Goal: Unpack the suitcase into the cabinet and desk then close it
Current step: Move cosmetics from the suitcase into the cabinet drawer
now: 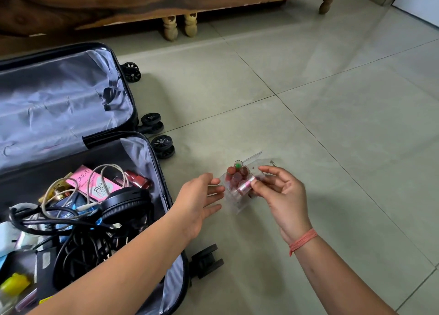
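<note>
My right hand (282,196), an orange thread (303,242) tied at the wrist, pinches a small pink glittery vial (245,184) between thumb and fingertips, over a clear plastic case (237,203) packed with little red-capped bottles and one green-topped one. Whether the case rests on the tiled floor (332,101) or is propped by my fingers, I cannot tell. My left hand (202,200) reaches in just beside the case, palm turned toward it, fingers straight and holding nothing.

The suitcase (59,96) lies wide open on the floor at left. Its far half shows only grey lining, while the near half is heaped with black headphones (126,203), a tangle of black and cream cables (78,243), a pink Pond's box (95,184), lipsticks (137,179) and a yellow-capped bottle (15,284). Its black wheels (164,146) point right toward the case. Carved wooden furniture legs (169,28) stand at the far edge of the floor.
</note>
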`<state>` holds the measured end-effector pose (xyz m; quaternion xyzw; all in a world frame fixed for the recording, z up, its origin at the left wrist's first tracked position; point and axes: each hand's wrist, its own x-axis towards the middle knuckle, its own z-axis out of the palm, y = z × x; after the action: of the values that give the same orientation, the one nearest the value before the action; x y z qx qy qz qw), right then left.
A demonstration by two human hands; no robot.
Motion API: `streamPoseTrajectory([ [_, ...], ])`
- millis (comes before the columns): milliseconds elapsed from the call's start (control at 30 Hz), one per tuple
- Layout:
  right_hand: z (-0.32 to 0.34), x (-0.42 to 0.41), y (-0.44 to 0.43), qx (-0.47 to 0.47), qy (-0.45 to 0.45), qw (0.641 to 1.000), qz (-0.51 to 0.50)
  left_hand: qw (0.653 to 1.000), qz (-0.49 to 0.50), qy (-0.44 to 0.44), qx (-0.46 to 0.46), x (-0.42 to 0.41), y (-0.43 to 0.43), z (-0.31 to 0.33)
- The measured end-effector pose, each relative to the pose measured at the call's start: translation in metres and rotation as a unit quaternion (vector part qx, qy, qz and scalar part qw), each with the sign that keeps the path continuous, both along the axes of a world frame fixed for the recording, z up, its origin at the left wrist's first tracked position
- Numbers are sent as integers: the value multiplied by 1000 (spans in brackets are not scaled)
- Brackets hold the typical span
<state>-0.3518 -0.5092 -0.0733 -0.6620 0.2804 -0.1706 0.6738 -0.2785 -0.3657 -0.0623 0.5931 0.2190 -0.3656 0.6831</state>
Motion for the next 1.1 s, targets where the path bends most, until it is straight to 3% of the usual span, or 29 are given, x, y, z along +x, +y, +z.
streamPoseTrajectory([
  [100, -11, -5, -4, -213, 19, 977, -3, 999, 25, -9, 29, -2, 0, -5],
  [233, -34, -10, -4, -504, -3, 864, 14, 998, 14, -16, 55, -4, 0, -4],
  [300, -46, -12, -6, -558, -4, 829, 17, 998, 12, -19, 61, -4, -1, -4],
  [367, -52, -14, -7, -564, 8, 826, 21, 997, 11, -24, 70, -5, 0, -5],
  [467, -49, -14, -4, -497, -3, 868, 2, 995, 3, -34, 92, -5, 1, -9],
  [567, -46, -3, -12, -369, 5, 925, -91, 993, -17, -36, 110, -8, -2, -14],
  [633, -55, 8, -30, -282, 112, 944, -131, 992, -44, -33, 110, -10, -5, -18],
  [700, -65, 17, -48, -204, 262, 938, -103, 992, -74, -41, 97, -12, -9, -19],
  [767, -67, 25, -55, -150, 310, 935, -78, 985, -114, -69, 107, -15, -13, -20],
  [900, -50, 32, -57, -45, 213, 972, -86, 977, -158, -94, 111, -22, -20, -22],
  [1000, -35, 29, -57, 155, 124, 978, -63, 978, -145, -98, 117, -23, -23, -24],
  [1100, -33, 25, -58, 183, 138, 973, 6, 977, -136, -104, 127, -22, -24, -26],
])
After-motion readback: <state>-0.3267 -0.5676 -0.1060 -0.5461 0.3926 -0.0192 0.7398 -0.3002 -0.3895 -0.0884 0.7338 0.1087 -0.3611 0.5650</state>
